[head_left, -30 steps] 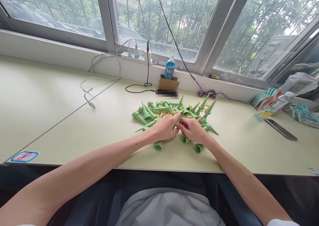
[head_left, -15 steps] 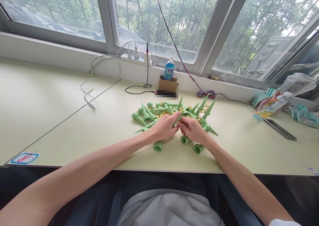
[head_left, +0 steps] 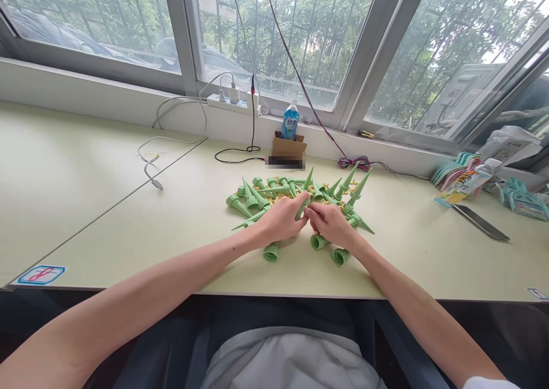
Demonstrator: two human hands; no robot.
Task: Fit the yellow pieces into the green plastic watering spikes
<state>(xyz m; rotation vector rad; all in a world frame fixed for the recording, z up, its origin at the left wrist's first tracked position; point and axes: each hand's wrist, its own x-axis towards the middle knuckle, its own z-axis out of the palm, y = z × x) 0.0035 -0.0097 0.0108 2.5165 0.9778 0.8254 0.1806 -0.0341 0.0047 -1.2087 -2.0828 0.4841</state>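
Note:
My left hand (head_left: 283, 218) is closed around a green plastic watering spike (head_left: 302, 208), partly hidden by the fingers. The fingertips of my right hand (head_left: 332, 223) are pinched at that spike's near end; whether they also hold a small part is hidden. Behind both hands lies a pile of similar green spikes (head_left: 250, 197), some standing point up, with small yellow pieces (head_left: 295, 197) scattered among them. Nearer the table edge, green pieces with round threaded openings (head_left: 271, 253) face me, one beside my left wrist and two below my right hand.
The pale table (head_left: 171, 251) runs up to the windowsill. At the back are a cardboard box (head_left: 288, 147), a blue-labelled bottle (head_left: 290, 121), a power strip (head_left: 231, 102) and cables (head_left: 355, 163). A phone-like dark slab (head_left: 481, 223), a pouch (head_left: 465, 184) and hangers (head_left: 454, 169) lie right.
The view has shifted very slightly. Both hands stay together on the green watering spike, with hardly any visible movement.

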